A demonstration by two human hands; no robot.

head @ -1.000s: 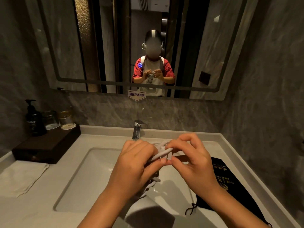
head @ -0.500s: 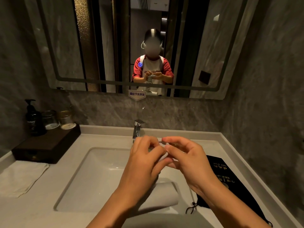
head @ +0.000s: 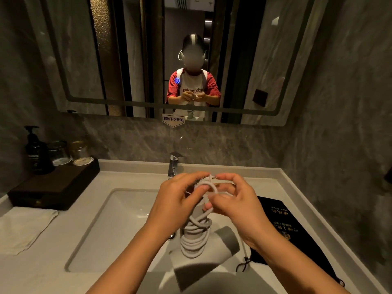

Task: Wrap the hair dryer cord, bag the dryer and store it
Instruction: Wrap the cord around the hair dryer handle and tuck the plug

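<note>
A white hair dryer (head: 227,242) hangs over the sink, its handle pointing up toward my hands. Its white cord (head: 196,234) is coiled in several loops around the handle. My left hand (head: 178,202) pinches the top of the handle and the cord's last loop. My right hand (head: 235,200) holds the plug (head: 209,180), whose metal pins point right between its fingers. A black drawstring bag (head: 282,225) with gold print lies flat on the counter to the right of the sink, its drawstring trailing at the near end.
The white sink basin (head: 118,219) and faucet (head: 174,164) lie under my hands. A dark tray (head: 55,185) with a pump bottle and jars stands back left. A folded white towel (head: 23,225) lies at left. A mirror hangs on the back wall.
The dryer has swung down so its wrapped handle shows below my hands. My right hand has pulled the plug up and out to the cord's end.
</note>
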